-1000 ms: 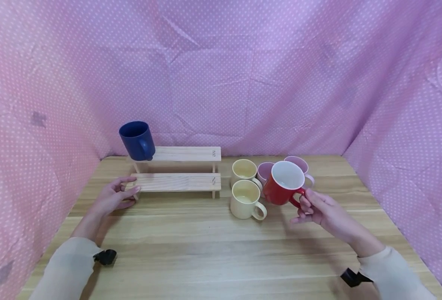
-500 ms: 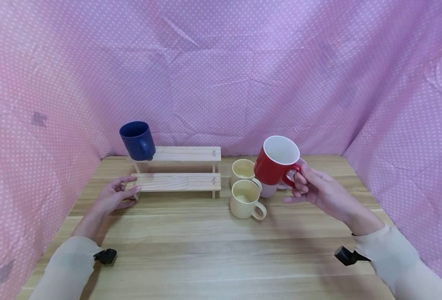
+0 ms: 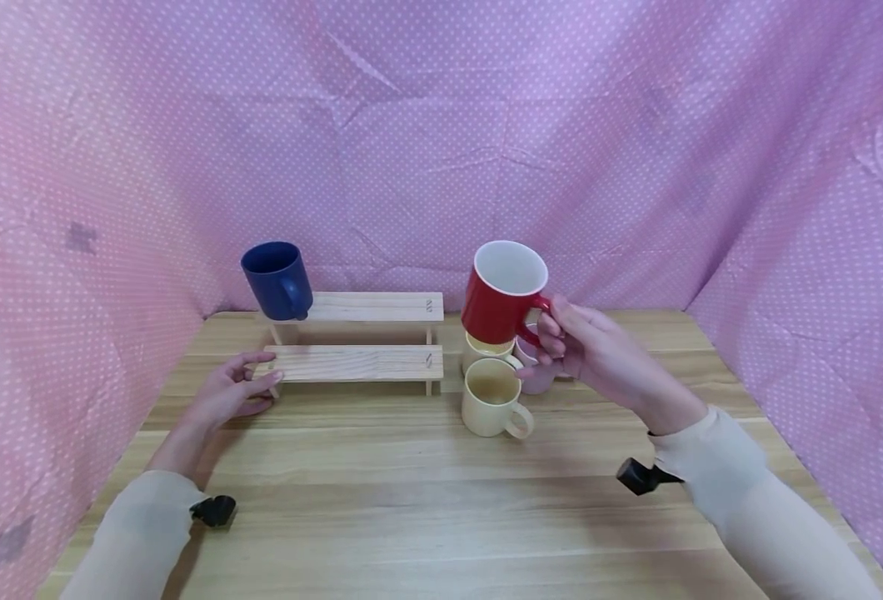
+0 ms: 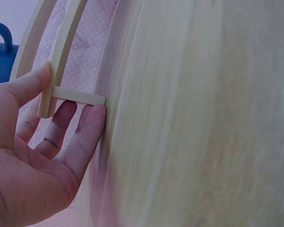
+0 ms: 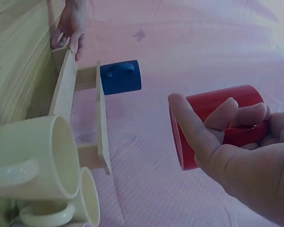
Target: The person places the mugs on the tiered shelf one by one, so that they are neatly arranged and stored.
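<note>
By its handle, my right hand (image 3: pixel 595 354) grips a red mug (image 3: pixel 496 307) with a white inside. The mug hangs in the air, upright, overlapping the rear cream mug (image 3: pixel 479 358) in the head view. My left hand (image 3: pixel 227 392) holds the left end of a two-step wooden shelf (image 3: pixel 355 364). In the left wrist view its thumb (image 4: pixel 35 80) lies on the lower board, while the fingers curl beneath by the leg (image 4: pixel 78 95). A dark blue mug (image 3: pixel 276 282) stands at the left end of the upper board (image 3: pixel 374 307).
A front cream mug (image 3: pixel 490 404) stands right of the shelf, its handle to the right. Pink mugs (image 3: pixel 537 379) behind it are partly hidden by my right hand and the red mug. Pink dotted cloth (image 3: pixel 441 167) hangs around the wooden table (image 3: pixel 381 500).
My right hand has lifted the red mug from beside the pink mugs and carried it up and left. My left hand and the blue mug have stayed in place.
</note>
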`<state>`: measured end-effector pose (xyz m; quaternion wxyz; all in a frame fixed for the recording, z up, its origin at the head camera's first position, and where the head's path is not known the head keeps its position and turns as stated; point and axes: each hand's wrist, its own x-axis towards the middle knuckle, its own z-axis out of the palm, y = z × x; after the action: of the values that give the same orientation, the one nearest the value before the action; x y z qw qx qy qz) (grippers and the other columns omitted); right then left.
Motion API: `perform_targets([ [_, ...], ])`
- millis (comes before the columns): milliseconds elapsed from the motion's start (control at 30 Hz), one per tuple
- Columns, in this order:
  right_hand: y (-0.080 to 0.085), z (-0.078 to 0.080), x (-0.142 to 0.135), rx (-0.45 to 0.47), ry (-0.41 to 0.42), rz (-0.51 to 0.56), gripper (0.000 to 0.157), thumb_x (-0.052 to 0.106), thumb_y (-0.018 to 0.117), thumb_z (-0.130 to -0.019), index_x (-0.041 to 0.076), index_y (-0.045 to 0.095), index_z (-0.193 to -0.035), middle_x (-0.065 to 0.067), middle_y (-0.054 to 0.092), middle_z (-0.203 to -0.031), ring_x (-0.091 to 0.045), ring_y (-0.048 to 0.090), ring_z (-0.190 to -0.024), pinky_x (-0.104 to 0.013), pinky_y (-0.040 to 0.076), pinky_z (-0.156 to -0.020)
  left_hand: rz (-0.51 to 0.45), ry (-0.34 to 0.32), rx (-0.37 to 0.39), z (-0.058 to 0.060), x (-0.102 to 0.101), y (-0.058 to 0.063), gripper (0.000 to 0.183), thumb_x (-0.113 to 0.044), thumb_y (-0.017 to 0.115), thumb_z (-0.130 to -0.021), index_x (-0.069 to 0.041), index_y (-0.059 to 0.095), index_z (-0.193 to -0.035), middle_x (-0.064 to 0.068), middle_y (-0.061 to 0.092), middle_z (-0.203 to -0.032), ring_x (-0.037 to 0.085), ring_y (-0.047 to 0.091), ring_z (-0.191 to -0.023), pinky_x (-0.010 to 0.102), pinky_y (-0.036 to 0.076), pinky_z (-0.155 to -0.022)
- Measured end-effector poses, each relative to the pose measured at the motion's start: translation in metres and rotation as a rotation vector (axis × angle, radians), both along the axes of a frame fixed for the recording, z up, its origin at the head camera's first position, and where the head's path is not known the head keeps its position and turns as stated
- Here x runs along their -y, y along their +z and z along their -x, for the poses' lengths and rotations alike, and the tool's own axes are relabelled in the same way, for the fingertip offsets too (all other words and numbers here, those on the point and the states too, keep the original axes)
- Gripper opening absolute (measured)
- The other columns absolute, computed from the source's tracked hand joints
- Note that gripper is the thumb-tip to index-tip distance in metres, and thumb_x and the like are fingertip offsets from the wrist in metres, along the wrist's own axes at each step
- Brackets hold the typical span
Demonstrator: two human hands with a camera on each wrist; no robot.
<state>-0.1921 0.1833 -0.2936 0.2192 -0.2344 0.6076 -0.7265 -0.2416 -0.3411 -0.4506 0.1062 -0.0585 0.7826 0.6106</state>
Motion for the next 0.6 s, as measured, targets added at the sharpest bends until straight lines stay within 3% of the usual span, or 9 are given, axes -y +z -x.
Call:
perform_targets([
  [400, 0.019, 0.023, 0.053, 0.047, 0.000, 0.064, 0.038, 0.037, 0.039, -0.112, 0.005, 0.041, -0.090, -0.006, 0.039, -0.088, -0.022, 0.047, -0.077, -0.060, 0.051, -0.099, 0.007, 0.013, -0.022, -0.002, -0.001, 0.001, 0.074, -0.030, 0.076, -0.094, -0.005, 0.040, -0.153, 0.006, 0.036, -0.103, 0.012, 0.065, -0.090, 0.037, 0.061, -0.086],
  [600, 0.019, 0.034, 0.077, -0.014, -0.064, 0.022, 0.036, 0.032, 0.039, -0.112, 0.005, 0.043, -0.089, -0.008, 0.041, -0.083, -0.023, 0.048, -0.074, -0.058, 0.055, -0.094, -0.021, 0.010, -0.025, -0.003, -0.001, 0.000, 0.071, -0.029, 0.077, -0.093, -0.005, 0.043, -0.150, 0.005, 0.035, -0.101, 0.012, 0.065, -0.086, 0.035, 0.061, -0.085],
])
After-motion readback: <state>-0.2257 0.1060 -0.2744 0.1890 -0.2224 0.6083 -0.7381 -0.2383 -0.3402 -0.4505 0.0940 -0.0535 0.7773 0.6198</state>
